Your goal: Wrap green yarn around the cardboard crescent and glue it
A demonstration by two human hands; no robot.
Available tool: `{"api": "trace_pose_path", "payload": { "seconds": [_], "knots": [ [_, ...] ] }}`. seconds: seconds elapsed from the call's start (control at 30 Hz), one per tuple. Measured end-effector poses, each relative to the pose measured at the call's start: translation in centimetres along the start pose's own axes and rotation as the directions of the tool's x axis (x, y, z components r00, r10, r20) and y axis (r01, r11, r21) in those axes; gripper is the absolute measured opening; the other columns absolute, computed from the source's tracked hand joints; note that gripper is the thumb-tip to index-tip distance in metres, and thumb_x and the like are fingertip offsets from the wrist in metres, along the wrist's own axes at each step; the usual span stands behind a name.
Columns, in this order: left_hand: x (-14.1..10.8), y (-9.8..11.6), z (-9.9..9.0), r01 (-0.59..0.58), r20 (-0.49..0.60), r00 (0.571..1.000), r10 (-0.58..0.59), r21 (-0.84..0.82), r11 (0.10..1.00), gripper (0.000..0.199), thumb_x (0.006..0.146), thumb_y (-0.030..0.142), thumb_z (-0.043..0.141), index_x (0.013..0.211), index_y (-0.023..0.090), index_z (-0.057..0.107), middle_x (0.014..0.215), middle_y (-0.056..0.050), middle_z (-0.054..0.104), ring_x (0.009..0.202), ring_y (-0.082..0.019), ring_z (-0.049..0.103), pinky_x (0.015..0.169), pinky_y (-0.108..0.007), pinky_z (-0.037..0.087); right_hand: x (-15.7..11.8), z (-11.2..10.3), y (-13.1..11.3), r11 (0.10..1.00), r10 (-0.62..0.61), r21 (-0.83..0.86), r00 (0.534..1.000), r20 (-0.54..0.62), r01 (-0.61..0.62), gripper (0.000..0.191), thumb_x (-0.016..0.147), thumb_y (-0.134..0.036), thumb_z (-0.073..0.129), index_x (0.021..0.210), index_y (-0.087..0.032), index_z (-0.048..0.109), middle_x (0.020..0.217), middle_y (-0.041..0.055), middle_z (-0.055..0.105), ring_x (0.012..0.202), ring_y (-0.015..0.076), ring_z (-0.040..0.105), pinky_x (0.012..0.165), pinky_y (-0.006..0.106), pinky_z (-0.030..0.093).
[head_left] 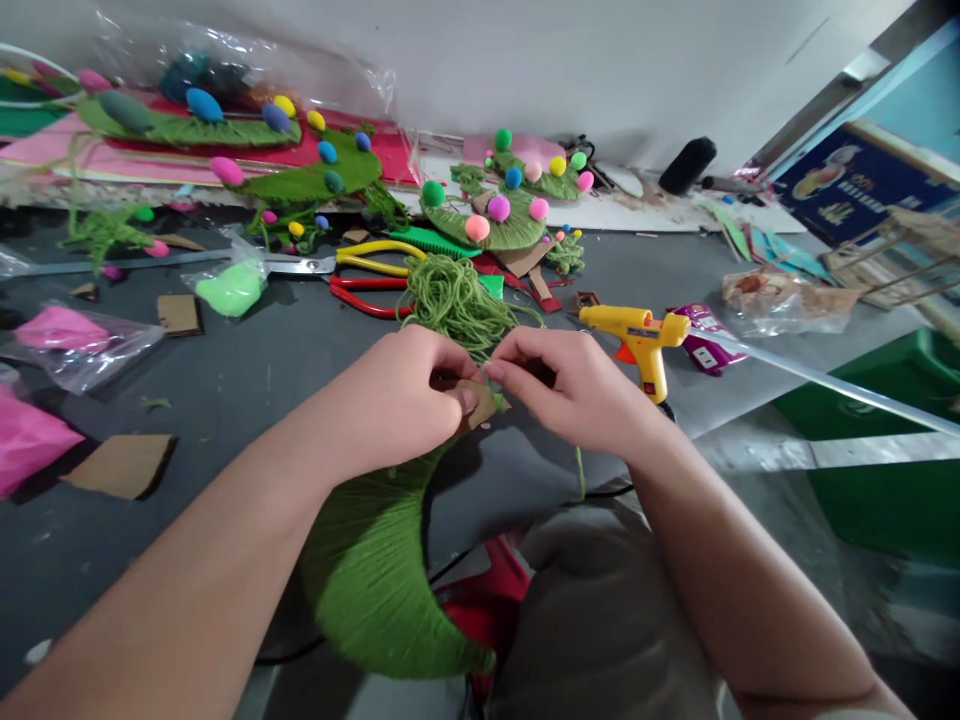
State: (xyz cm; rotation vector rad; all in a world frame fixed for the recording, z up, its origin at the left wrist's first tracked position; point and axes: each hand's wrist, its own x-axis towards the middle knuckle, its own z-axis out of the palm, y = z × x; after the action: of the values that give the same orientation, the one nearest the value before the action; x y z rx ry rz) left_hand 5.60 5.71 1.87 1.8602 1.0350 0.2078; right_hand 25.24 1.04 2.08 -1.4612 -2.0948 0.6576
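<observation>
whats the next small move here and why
Probably wind the thin green yarn strand around the bare brown cardboard tip: the left hand holds that tip, the right hand pinches close beside it, and the curved green crescent is yarn-wrapped below.

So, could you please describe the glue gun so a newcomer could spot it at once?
On the dark grey table, look just beyond the person's right hand. There, beside a purple power strip, lies the yellow glue gun. Its pistol shape, orange trigger and the long translucent glue stick at its back set it apart.
</observation>
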Motion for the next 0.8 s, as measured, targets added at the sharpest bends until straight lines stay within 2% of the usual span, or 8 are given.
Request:
{"api": "trace_pose_path", "payload": {
  "seconds": [0.1, 0.2, 0.33, 0.43, 0.53, 0.63, 0.8],
  "knots": [
    [0.2, -0.1, 0.0, 0.038, -0.053, 0.998, -0.037, 0.009, 0.999, 0.019, 0.080, 0.035, 0.058, 0.078, 0.022, 0.071, 0.071, -0.002, 0.068, 0.065, -0.018, 0.059, 0.054, -0.027, 0.040, -0.5, 0.2, -1.4, 0.991, 0.017, -0.132, 0.999, -0.028, -0.021, 0.021, 0.097, -0.030, 0.053, 0.085, -0.018, 0.064, 0.077, 0.0018, 0.063, 0.068, 0.0129, 0.051, 0.062, 0.027, 0.035],
    [0.3, -0.3, -0.3, 0.036, -0.125, 0.991, -0.041, -0.041, 0.998, 0.020, 0.078, 0.036, 0.061, 0.085, 0.022, 0.074, 0.073, -0.002, 0.070, 0.070, -0.019, 0.062, 0.058, -0.027, 0.043, -1.3, 0.8, -2.3, 0.982, 0.010, -0.188, 0.997, -0.073, -0.024, 0.020, 0.098, -0.029, 0.051, 0.088, -0.017, 0.064, 0.082, 0.0043, 0.065, 0.073, 0.0150, 0.054, 0.066, 0.028, 0.037],
    [0.1, -0.4, -1.0, 0.001, -0.211, 0.977, -0.024, -0.107, 0.994, 0.019, 0.079, 0.032, 0.060, 0.088, 0.022, 0.074, 0.075, -0.001, 0.070, 0.069, -0.017, 0.060, 0.060, -0.027, 0.043, -2.1, 1.7, -2.5, 0.990, 0.023, -0.137, 0.996, -0.083, -0.034, 0.018, 0.099, -0.026, 0.049, 0.094, -0.017, 0.064, 0.088, 0.0049, 0.067, 0.079, 0.0160, 0.058, 0.071, 0.028, 0.040],
    [-0.2, -0.1, -1.3, -0.018, -0.238, 0.971, -0.024, -0.170, 0.985, 0.018, 0.079, 0.030, 0.062, 0.089, 0.022, 0.074, 0.078, -0.001, 0.070, 0.070, -0.016, 0.059, 0.061, -0.026, 0.043, -2.2, 2.0, -1.9, 0.998, 0.065, -0.010, 0.994, -0.091, -0.066, 0.018, 0.099, -0.026, 0.049, 0.093, -0.018, 0.064, 0.085, 0.0029, 0.067, 0.077, 0.0145, 0.058, 0.070, 0.027, 0.042],
    [-0.5, 0.4, -1.3, -0.044, -0.210, 0.978, -0.006, -0.231, 0.972, 0.018, 0.078, 0.030, 0.064, 0.089, 0.021, 0.074, 0.077, -0.001, 0.069, 0.069, -0.015, 0.058, 0.060, -0.025, 0.041, -2.1, 2.0, -0.7, 0.981, 0.075, 0.183, 0.996, -0.054, -0.064, 0.021, 0.100, -0.028, 0.050, 0.088, -0.017, 0.063, 0.081, 0.0010, 0.066, 0.075, 0.0127, 0.058, 0.071, 0.024, 0.044],
    [-0.7, 0.8, -1.4, -0.035, -0.130, 0.992, 0.001, -0.261, 0.965, 0.014, 0.078, 0.030, 0.065, 0.082, 0.020, 0.074, 0.069, -0.001, 0.063, 0.062, -0.013, 0.055, 0.056, -0.024, 0.039, -1.7, 1.7, 0.8, 0.951, 0.043, 0.306, 0.999, -0.001, -0.040, 0.019, 0.098, -0.027, 0.053, 0.087, -0.017, 0.064, 0.079, -0.0004, 0.066, 0.074, 0.0114, 0.060, 0.071, 0.022, 0.046],
    [-0.4, 0.3, -1.0, -0.004, 0.050, 0.999, 0.015, -0.213, 0.977, 0.014, 0.080, 0.030, 0.063, 0.083, 0.023, 0.074, 0.073, 0.000, 0.069, 0.068, -0.015, 0.059, 0.061, -0.026, 0.044, -1.0, 0.9, 2.3, 0.977, 0.027, 0.211, 1.000, 0.004, -0.028, 0.018, 0.097, -0.028, 0.057, 0.089, -0.017, 0.067, 0.083, -0.0007, 0.068, 0.077, 0.0111, 0.060, 0.073, 0.022, 0.045]
  ]
}}
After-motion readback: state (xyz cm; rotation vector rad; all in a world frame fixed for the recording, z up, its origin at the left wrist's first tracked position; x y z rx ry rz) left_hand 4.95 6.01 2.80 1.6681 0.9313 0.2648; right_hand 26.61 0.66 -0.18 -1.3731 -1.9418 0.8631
